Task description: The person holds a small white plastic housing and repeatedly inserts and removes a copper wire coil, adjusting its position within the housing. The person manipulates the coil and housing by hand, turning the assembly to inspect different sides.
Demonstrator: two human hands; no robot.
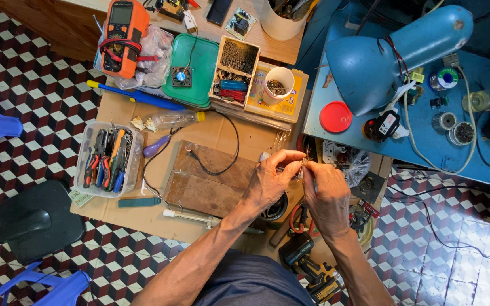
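Note:
My left hand (pixel 270 180) and my right hand (pixel 326 195) meet above the floor work area, fingertips pinched together on a small metal part (pixel 303 164). The part is tiny and mostly hidden by my fingers. My right hand also seems to hold a thin tool along its fingers; I cannot tell what kind. Below my hands lie a wooden board (pixel 208 178) with a black wire (pixel 222 153) across it, and red-handled pliers (pixel 299 218).
A clear box of hand tools (pixel 109 158) sits left on cardboard (pixel 143 209). An orange multimeter (pixel 121 34), green lid (pixel 202 68), parts box (pixel 233 71) and white cup (pixel 279 85) lie beyond. A blue lamp (pixel 395 54) stands on a blue table (pixel 483 153). A yellow drill (pixel 313 269) lies near my lap.

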